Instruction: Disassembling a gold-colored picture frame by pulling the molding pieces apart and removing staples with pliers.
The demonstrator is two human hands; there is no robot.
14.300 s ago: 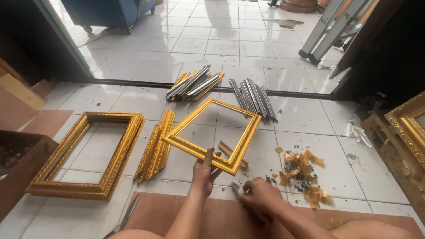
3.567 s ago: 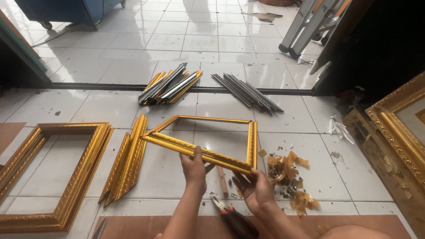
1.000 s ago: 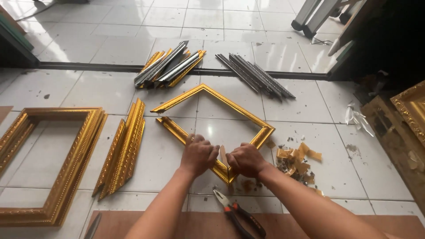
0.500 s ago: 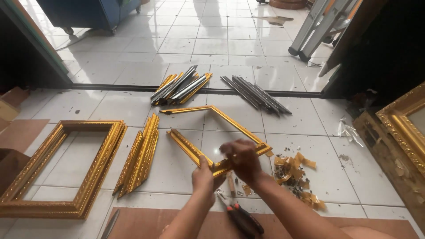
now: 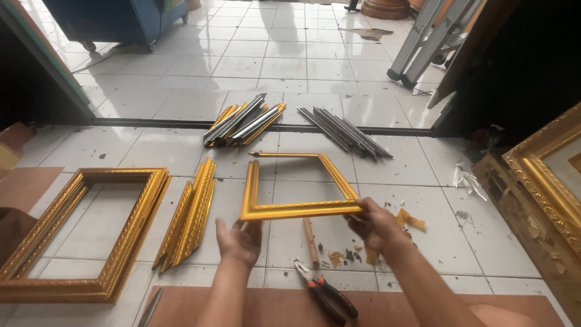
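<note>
1. Here, the right hand (image 5: 376, 225) was curled around the near right corner of the small gold frame (image 5: 296, 209), fingers wrapped over the near rail and pinching it, so that this side of the frame was lifted off the tiles.
2. The left hand (image 5: 241, 239) lay open, palm up and fingers loosely spread, just under the frame's near left corner; whether it actually touched the wood could not be told.
3. The frame itself looked fully joined: four rails met at four corners, the far edge resting low toward the floor and the near edge raised between the two hands. Judging by that, the assembly of this one seemed done or close to it.
4. Directly below the hands, a thin wooden strip (image 5: 310, 240) lay on the tile, and nearer the person red-handled pliers (image 5: 324, 295) rested at the edge of a brown mat (image 5: 387, 310).
5. Just right of the right hand sat a scatter of gold and wood scraps (image 5: 407, 219).
6. Left of the left hand stood a leaning stack of gold moulding pieces (image 5: 189, 218), and beyond it a larger finished gold frame (image 5: 78, 233) lay flat.
7. Well ahead of both hands, by the door track, lay a bundle of gold and silver moulding strips (image 5: 243, 121) and a separate bundle of dark strips (image 5: 345, 131), uncut stock that suggested more frames remained to be made.
8. Far to the right, an ornate gold frame (image 5: 544, 172) leaned at the edge of view.
</note>
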